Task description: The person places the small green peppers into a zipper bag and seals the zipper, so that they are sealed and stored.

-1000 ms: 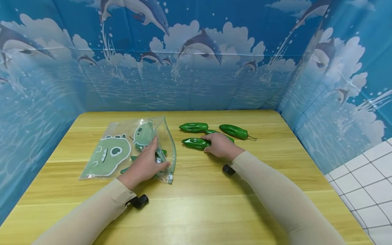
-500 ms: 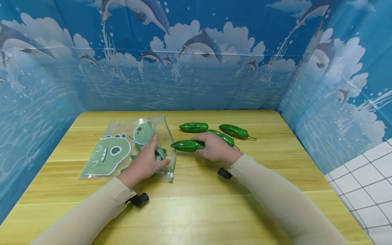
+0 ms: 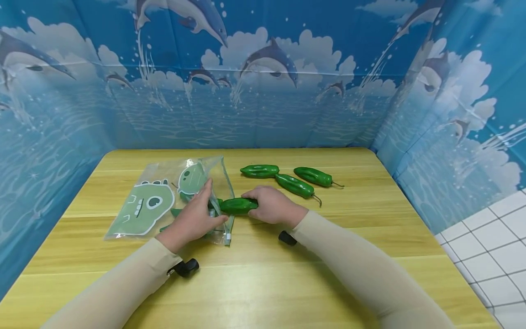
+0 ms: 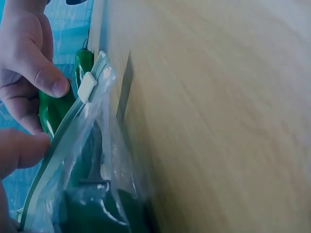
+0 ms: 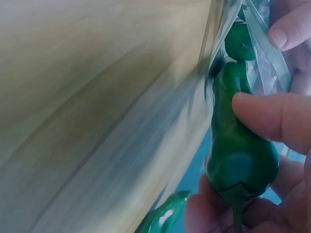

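Note:
My right hand [image 3: 276, 206] grips a green pepper [image 3: 236, 206] near its stem end. The pepper's tip is inside the mouth of a clear zip bag [image 3: 141, 219] printed with green cartoon monsters. Thumb and fingers of my left hand [image 3: 192, 223] hold the upper lip of that mouth beside its zip strip. In the right wrist view the held pepper [image 5: 243, 155] points at another pepper [image 5: 239, 41] within the bag. Other green peppers [image 4: 92, 208] show through the plastic in the left wrist view, partly hidden by my left hand in the head view.
Three loose green peppers lie at the back right: one on the left [image 3: 260, 171], one in the middle [image 3: 295, 185], one on the right [image 3: 313, 176]. The wooden table [image 3: 263, 283] is enclosed by a blue dolphin-print curtain [image 3: 263, 114]. White tiles [image 3: 501, 233] show beyond it at right.
My right hand has taken one pepper from the loose group and carried it left, tip first, into the bag's mouth. My left hand has stayed at the bag.

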A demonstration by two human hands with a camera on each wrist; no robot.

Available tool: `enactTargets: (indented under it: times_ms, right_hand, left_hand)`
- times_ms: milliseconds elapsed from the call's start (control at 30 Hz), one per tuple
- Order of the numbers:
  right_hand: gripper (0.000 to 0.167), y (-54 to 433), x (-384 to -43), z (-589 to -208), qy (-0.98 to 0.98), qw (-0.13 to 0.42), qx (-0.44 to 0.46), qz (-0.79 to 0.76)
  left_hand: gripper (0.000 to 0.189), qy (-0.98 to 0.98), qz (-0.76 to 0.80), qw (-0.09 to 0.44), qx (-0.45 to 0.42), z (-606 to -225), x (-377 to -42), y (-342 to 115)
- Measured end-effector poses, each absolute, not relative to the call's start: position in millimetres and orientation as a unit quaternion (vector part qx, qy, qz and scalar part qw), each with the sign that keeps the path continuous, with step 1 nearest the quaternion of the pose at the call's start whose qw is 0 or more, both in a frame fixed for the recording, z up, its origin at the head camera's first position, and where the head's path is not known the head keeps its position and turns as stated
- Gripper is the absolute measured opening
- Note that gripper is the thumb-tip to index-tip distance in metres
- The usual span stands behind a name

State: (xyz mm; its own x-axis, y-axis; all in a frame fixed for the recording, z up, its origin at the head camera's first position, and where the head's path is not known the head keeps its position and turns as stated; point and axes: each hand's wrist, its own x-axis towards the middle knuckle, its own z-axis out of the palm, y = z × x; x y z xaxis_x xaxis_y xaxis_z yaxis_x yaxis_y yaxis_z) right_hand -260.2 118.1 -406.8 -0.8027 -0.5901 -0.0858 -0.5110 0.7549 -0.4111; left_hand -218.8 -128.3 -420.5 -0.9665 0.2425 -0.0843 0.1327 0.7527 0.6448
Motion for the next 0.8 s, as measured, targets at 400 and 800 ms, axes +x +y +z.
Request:
enactTargets:
  times_ms: [400, 800]
  right_hand:
    - [0.052, 91.9, -258.6, -408.3, 0.939, 0.103, -0.276, -0.177]
    - [0.054, 74.9, -259.4, -412.4, 0.940, 0.117, -0.282, -0.154]
  left_hand:
    - [0.116, 0.922, 0.356, 0.090, 0.127, -423.5, -217.0, -131.6]
    - [0.116, 0.910, 0.380, 0.098, 0.133, -426.0, -217.5, -132.6]
